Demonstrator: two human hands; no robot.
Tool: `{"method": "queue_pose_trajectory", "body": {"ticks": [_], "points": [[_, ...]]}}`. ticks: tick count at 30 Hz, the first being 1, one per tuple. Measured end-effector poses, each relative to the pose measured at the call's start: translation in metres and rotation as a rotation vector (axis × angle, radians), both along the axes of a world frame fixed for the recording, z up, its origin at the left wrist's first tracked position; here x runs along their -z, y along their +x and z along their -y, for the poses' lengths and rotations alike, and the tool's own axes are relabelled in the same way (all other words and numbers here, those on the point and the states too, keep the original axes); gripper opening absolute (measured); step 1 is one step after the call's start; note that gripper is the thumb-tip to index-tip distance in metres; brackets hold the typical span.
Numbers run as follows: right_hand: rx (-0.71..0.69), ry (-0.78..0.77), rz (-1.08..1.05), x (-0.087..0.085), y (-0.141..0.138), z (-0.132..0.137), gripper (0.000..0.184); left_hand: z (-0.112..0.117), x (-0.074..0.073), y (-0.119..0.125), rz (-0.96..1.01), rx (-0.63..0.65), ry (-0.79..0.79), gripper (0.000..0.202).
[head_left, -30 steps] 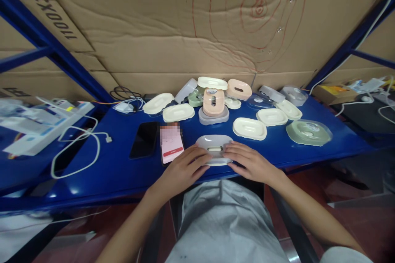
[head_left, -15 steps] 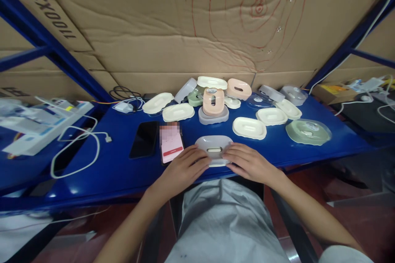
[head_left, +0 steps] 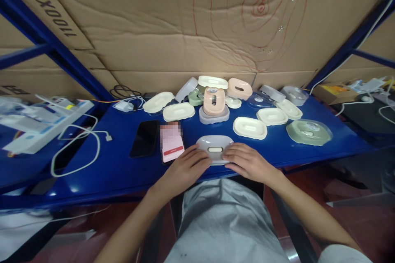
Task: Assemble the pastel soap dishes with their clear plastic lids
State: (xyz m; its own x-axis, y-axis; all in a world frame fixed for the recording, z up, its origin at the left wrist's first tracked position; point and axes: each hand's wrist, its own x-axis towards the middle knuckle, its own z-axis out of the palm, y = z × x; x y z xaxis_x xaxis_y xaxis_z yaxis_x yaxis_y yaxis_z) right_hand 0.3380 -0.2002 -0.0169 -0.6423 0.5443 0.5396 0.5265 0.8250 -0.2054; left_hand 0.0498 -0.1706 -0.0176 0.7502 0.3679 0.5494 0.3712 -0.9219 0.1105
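A pale grey oval soap dish tray (head_left: 215, 141) lies flat near the table's front edge, with a cream part showing through its middle slot. Round its left end are the fingers of my left hand (head_left: 190, 164), thumb side toward me. My right hand (head_left: 247, 162) grips the opposite end, its fingertips on the inner slope. Both hands cover the tray's ends, so its rim is hidden there. Just beyond it stands a peach soap dish part (head_left: 214, 107) on a grey one (head_left: 214, 116). To the right lies a cream oval base (head_left: 249, 127).
Two phones, one dark (head_left: 144, 137) and one with a lit pink screen (head_left: 172, 144), lie on the left. More soap dish parts crowd the back, and a green dish with a clear cover (head_left: 308, 132) sits at right. White cables (head_left: 98, 148) loop at far left.
The grey tray appears to sit lower and flatter over the cream part, whose front edge shows less. Both hands keep their places at the ends.
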Motion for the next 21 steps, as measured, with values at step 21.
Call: {"method": "queue_pose_trajectory", "body": {"ticks": [21], "points": [[0.104, -0.076, -0.127, 0.005, 0.016, -0.012, 0.034, -0.147, -0.063, -0.028, -0.247, -0.889, -0.068, 0.038]]}}
